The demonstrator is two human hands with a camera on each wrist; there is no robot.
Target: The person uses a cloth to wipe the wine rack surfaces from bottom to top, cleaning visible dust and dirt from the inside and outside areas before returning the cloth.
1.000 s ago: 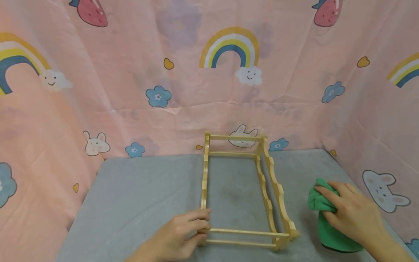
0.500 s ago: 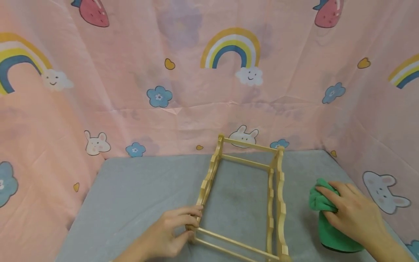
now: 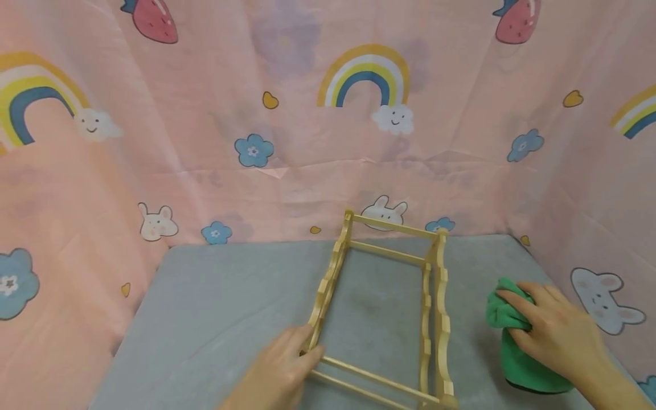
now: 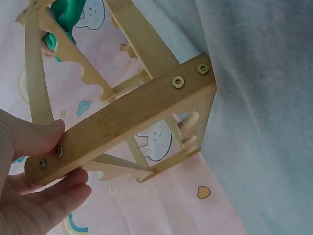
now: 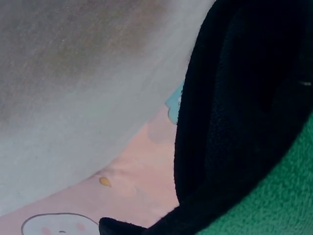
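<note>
A light wooden rack [image 3: 442, 319] with scalloped side rails and thin crossbars stands at an angle on the grey cloth. My left hand [image 3: 279, 367] grips its near left corner. In the left wrist view, thumb and fingers pinch the end of a flat wooden bar [image 4: 122, 117] with screws at both ends. My right hand [image 3: 561, 330] holds a bunched green cloth [image 3: 533, 364] to the right of the rack, apart from it. In the right wrist view, the green cloth [image 5: 274, 196] and its dark edge fill the right side and hide the fingers.
A grey cloth-covered table [image 3: 220, 302] lies under everything. Pink printed curtain [image 3: 287, 199] with rainbows, rabbits and flowers encloses the back and both sides. The rack's far end stands close to the back curtain.
The rack has turned, its far end swinging right and its near end coming left and closer. My left hand moved with it and changed its hold on the corner. My right hand stayed put.
</note>
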